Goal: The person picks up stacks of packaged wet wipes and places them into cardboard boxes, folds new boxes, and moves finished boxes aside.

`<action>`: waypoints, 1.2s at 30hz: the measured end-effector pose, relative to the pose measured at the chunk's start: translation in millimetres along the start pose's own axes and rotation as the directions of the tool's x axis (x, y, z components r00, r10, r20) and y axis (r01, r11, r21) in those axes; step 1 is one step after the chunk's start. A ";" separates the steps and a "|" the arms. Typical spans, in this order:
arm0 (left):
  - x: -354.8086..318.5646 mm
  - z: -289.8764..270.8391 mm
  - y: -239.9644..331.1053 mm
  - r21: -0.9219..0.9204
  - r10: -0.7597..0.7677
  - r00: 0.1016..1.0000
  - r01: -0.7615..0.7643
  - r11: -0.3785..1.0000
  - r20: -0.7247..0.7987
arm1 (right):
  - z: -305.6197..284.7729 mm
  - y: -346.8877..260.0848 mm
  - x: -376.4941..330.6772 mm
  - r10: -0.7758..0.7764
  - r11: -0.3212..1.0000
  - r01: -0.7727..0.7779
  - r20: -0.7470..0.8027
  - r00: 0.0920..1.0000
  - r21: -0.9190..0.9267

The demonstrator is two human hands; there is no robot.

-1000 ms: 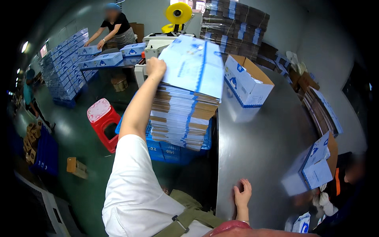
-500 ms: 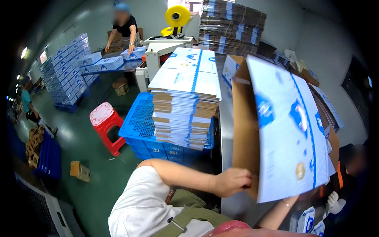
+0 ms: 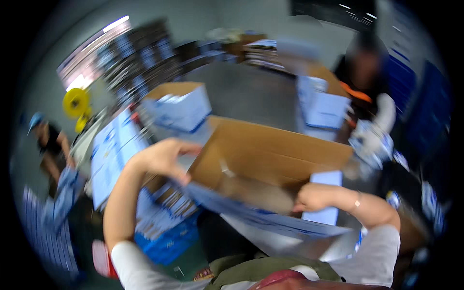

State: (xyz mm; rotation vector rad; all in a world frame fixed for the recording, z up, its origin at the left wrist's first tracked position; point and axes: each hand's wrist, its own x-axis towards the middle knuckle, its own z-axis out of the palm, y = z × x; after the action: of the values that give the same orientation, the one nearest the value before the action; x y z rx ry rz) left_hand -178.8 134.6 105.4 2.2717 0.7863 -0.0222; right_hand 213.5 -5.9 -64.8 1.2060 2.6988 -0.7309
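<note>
- I see 1 cardboard box [image 3: 270, 159] in front of me, opened out, its brown inside facing up and its blue-and-white printed outside showing along the near lower edge
- The box is held above the grey table [image 3: 251, 92], between both of my hands, and it is tilted with the far edge higher
- My left hand [image 3: 162, 157] is at the box's left corner, fingers curled over the edge of a flap; it looks closed on the cardboard, though blur hides the fingertips
- My right hand [image 3: 314, 197] is closed on the near right edge of the box, knuckles toward me, with a thin bracelet at the wrist
- The 2 hands are well apart, 1 at each end of the box
- A stack of flat blue-and-white cartons [image 3: 113, 159] stands to my left, just beside my left forearm, over a blue crate [image 3: 164, 239]
- A second box, made up and open at the top [image 3: 179, 106], sits on the table beyond my left hand
- A person in dark clothing with a white glove [image 3: 367, 77] is at the far right of the table; another person in a blue cap [image 3: 48, 140] is at the far left
- A yellow tape roll [image 3: 76, 102] shows at upper left
- The whole view is blurred, so fine detail cannot be read
</note>
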 end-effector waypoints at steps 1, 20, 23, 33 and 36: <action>1.8 2.3 3.8 0.094 -0.018 0.993 0.007 0.996 0.116 | -9.1 -11.3 -1.8 -0.012 0.998 0.017 -0.082 0.997 0.066; 70.6 215.6 -130.4 -0.410 -0.523 -0.010 -0.609 0.679 -0.852 | -13.0 -55.0 -42.5 0.092 0.996 -0.076 -0.570 0.817 0.051; 74.6 326.5 -135.1 -0.812 -0.701 0.411 -0.340 0.475 -0.582 | 6.9 -59.1 -74.2 0.089 0.996 -0.076 -0.694 0.714 0.050; 72.1 162.6 34.1 -0.195 0.203 0.712 -0.434 0.879 -0.672 | 90.1 -47.3 -32.0 0.702 0.573 -0.169 -0.374 0.606 0.802; 58.9 131.9 84.0 0.350 0.158 0.903 -0.009 0.937 -0.400 | 64.0 -75.9 -6.6 0.321 0.944 -0.191 -0.622 0.714 0.268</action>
State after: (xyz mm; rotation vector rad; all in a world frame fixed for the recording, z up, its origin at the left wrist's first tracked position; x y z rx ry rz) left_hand -58.1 34.9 46.9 2.6854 0.9625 0.4217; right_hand 156.4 -83.4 -90.0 2.2074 2.8932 -0.6001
